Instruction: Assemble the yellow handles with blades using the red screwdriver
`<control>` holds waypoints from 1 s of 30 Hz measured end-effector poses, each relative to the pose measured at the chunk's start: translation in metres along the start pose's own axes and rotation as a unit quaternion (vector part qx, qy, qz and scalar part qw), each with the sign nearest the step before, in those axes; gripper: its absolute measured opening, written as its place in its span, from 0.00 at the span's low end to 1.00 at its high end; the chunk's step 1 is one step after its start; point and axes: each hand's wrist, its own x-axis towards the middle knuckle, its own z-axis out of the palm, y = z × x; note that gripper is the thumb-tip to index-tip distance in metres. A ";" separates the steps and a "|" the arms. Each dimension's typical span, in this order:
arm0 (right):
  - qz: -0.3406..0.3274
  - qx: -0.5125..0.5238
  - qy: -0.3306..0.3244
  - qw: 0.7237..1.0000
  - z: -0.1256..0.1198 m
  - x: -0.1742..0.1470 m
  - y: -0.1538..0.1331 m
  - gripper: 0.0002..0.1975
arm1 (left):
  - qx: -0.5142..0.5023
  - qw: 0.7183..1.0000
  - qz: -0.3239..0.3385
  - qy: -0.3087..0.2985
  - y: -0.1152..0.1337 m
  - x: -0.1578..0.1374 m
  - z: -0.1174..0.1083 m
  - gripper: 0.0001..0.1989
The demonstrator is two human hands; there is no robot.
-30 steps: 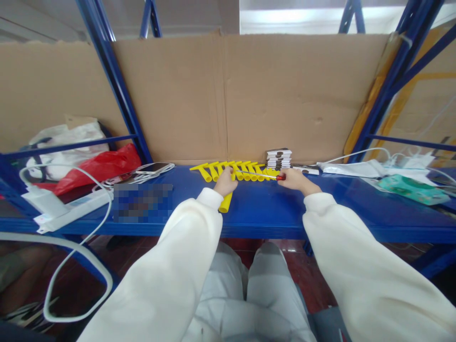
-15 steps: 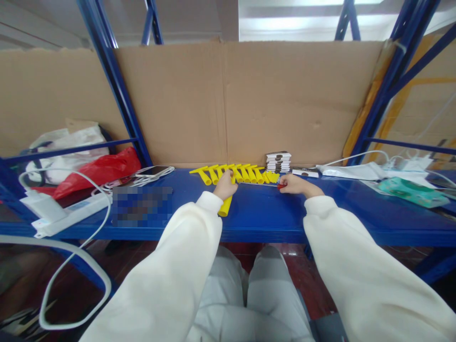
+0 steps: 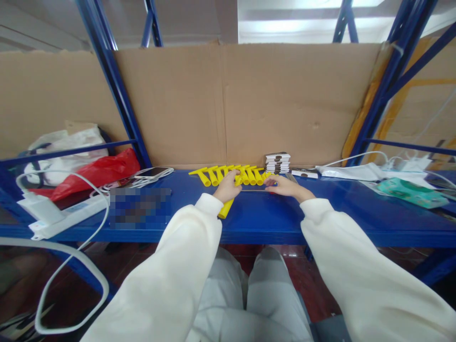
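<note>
My left hand [image 3: 227,187] is closed around a yellow T-shaped tube [image 3: 226,209], whose wide round end points toward me. Its upper part is hidden by my fingers. A thin straight rod [image 3: 253,191] spans the gap between my hands, low over the blue shelf. My right hand [image 3: 283,186] pinches the rod's right end, where a bit of red shows; its exact kind is unclear. Behind my hands, several more yellow tubes [image 3: 204,177] lie in a row, side by side. Smaller yellow pieces beside my right fingertips are partly covered.
A stack of small white-and-dark boxes [image 3: 278,162] stands behind my right hand. Cardboard [image 3: 171,104] walls the back. To the left are a phone [image 3: 155,172], a power strip [image 3: 76,216] and a red bag [image 3: 103,171]; a green packet [image 3: 411,192] lies at right.
My right hand has moved left and slightly toward me with the rod, closer to my left hand. My left hand has turned a little, still holding the yellow tube.
</note>
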 end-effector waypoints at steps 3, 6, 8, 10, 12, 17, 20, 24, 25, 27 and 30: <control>-0.051 0.054 0.059 0.996 0.011 0.004 -0.008 0.09 | -0.008 0.998 0.052 -0.019 -0.003 0.001 0.004 0.25; -0.090 0.103 0.094 0.986 0.018 0.007 -0.013 0.12 | -0.004 0.995 0.097 -0.033 -0.004 0.001 0.006 0.24; -0.101 0.131 0.097 0.982 0.020 0.008 -0.015 0.16 | -0.002 0.993 0.113 -0.041 -0.004 0.001 0.007 0.24; -0.104 0.155 0.090 0.978 0.021 0.007 -0.017 0.19 | 0.002 0.991 0.120 -0.050 -0.002 0.000 0.008 0.23; -0.101 0.175 0.084 0.976 0.021 0.007 -0.020 0.20 | 0.006 0.991 0.122 -0.059 0.000 0.000 0.009 0.23; -0.077 0.203 0.068 0.974 0.023 0.006 -0.024 0.18 | 0.005 0.987 0.146 -0.072 0.007 0.000 0.014 0.23; -0.059 0.202 0.072 0.975 0.023 0.005 -0.026 0.16 | 0.007 0.985 0.154 -0.076 0.010 0.001 0.015 0.23; -0.040 0.190 0.068 0.979 0.022 0.004 -0.029 0.14 | 0.020 0.986 0.142 -0.080 0.014 0.000 0.016 0.23; -0.037 0.188 0.065 0.979 0.022 0.003 -0.030 0.14 | 0.019 0.987 0.140 -0.081 0.014 -0.001 0.016 0.24; -0.034 0.186 0.062 0.980 0.021 0.003 -0.031 0.13 | 0.013 0.987 0.134 -0.085 0.015 -0.001 0.016 0.24; -0.034 0.184 0.057 0.981 0.020 0.003 -0.030 0.12 | 0.004 0.988 0.122 -0.090 0.015 -0.001 0.016 0.24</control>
